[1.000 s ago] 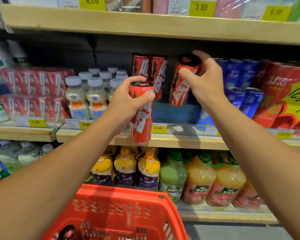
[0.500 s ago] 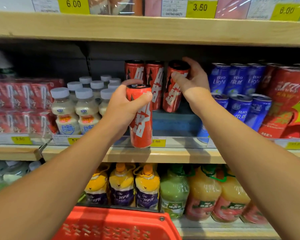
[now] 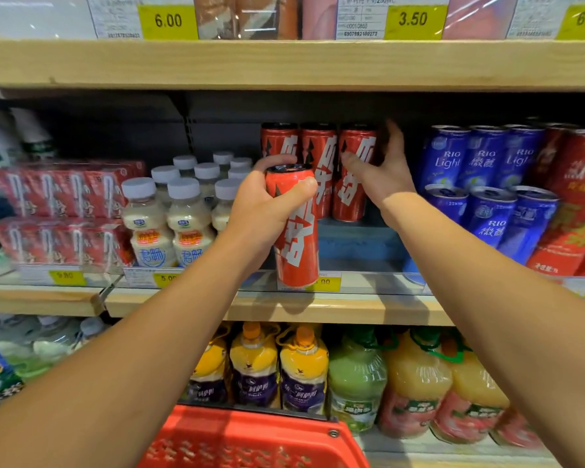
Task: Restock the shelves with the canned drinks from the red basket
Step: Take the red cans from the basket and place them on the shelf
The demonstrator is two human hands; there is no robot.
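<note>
Wooden store shelf (image 3: 335,307): the third red can (image 3: 353,172) is now standing in its row, and the right hand (image 3: 384,172) is opening off it. The left hand (image 3: 262,217) is gripping another red can (image 3: 296,228) at the shelf front, likely next. The red basket (image 3: 250,440) is waiting below.

This is a shop, the drinks aisle of a small grocery. Wooden shelves (image 3: 284,64) run in tiers, their front edges lined with yellow price tags (image 3: 168,21) reading 6.00 and 3.50. Rows of red cans (image 3: 318,163), blue cans (image 3: 483,160), white-capped bottles (image 3: 188,211) and juice jugs (image 3: 416,383) stand packed together, and a red basket (image 3: 250,440) sits below.
</note>
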